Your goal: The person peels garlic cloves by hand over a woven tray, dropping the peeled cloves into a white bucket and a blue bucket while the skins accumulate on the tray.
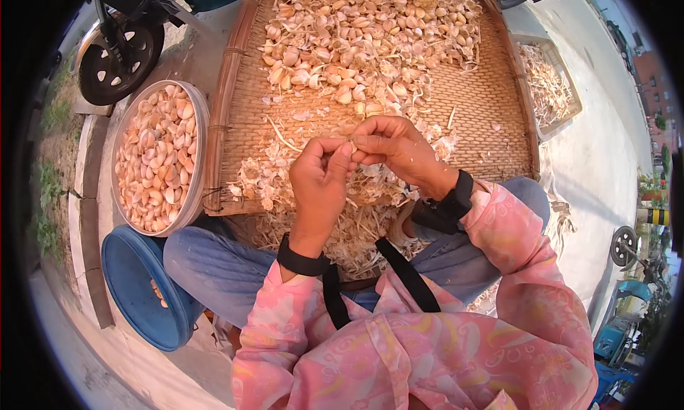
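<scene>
My left hand (320, 178) and my right hand (402, 153) meet above the near part of a woven bamboo tray (239, 153). Thumbs and fingertips of both are pinched together on a small pale garlic clove (353, 146), mostly covered by the fingers. Just beyond them lies a large heap of garlic cloves (363, 36), many with dry skin still on. Loose papery garlic skins (263, 175) are scattered on the tray around and below my hands. Both wrists wear black bands.
Left of the tray stands a white tub (201, 136) full of garlic cloves. Nearer is a blue bucket (132, 289) with a few cloves. A crate (563, 125) of stalks and skins sits to the right. More skins lie between my legs. A wheel (121, 61) stands far left.
</scene>
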### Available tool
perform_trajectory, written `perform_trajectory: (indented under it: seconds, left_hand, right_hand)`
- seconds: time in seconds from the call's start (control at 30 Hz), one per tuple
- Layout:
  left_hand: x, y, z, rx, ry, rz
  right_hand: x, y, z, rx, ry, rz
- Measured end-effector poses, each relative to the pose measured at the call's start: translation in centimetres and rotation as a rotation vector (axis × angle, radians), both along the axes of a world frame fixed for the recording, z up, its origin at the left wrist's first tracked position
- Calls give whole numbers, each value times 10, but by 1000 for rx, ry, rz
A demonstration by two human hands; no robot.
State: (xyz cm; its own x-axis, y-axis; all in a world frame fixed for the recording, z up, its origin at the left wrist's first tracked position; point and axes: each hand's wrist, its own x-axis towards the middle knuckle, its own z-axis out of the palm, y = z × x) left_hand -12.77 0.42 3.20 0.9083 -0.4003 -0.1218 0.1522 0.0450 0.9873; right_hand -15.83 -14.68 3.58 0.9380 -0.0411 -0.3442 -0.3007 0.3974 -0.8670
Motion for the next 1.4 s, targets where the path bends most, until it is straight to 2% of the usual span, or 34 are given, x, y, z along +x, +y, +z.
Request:
perform_trajectory:
  seconds: [0.1,0.2,0.3,0.37,0.4,0.53,0.63,0.73,0.83,0.9,0.97,1.07,1.17,1.2,1.3,1.4]
  left_hand:
    - [3,13,-9,72,-38,-40]
    - [11,26,-10,111,14,-37]
    - [33,43,-2,-13,197,21]
    - [48,59,2,-231,384,105]
    - [54,65,-2,-262,376,116]
    - [58,64,-4,-285,429,67]
    - [48,60,-7,-316,541,16]
    - [31,50,-11,-312,642,-46]
    - [18,38,-15,-351,682,-147]
    - [8,32,-11,-428,684,-212]
    - [4,33,-17,-467,694,-176]
    - [3,45,-29,-603,716,-167]
    - [-2,57,-10,-818,834,-182]
    - [-3,62,-8,-909,856,-229]
    - [-6,85,11,-1070,868,-251]
    - [-10,144,41,-1110,611,-196]
  right_hand:
    - [2,-5,-7,-765,-389,136]
    - [0,-13,-2,-1328,-512,165]
    - [-1,-10,5,-1493,-223,301]
    - [3,-7,1,-1490,-348,214]
    - [5,-4,-3,-1482,-405,167]
    - [27,-3,-25,-1669,-576,338]
    - [28,-5,-25,-1474,-402,303]
    - [15,-2,-12,-985,-428,205]
    - [5,7,-2,-782,-558,168]
    - [0,9,1,-863,-644,175]
    - [-2,10,1,-999,-778,182]
    - [-6,15,2,-825,-747,197]
    - [-8,16,5,-767,-512,128]
    - [-7,12,0,-886,-487,81]
    - [-1,-7,-13,-967,-391,112]
    - [2,-3,-17,-846,-413,75]
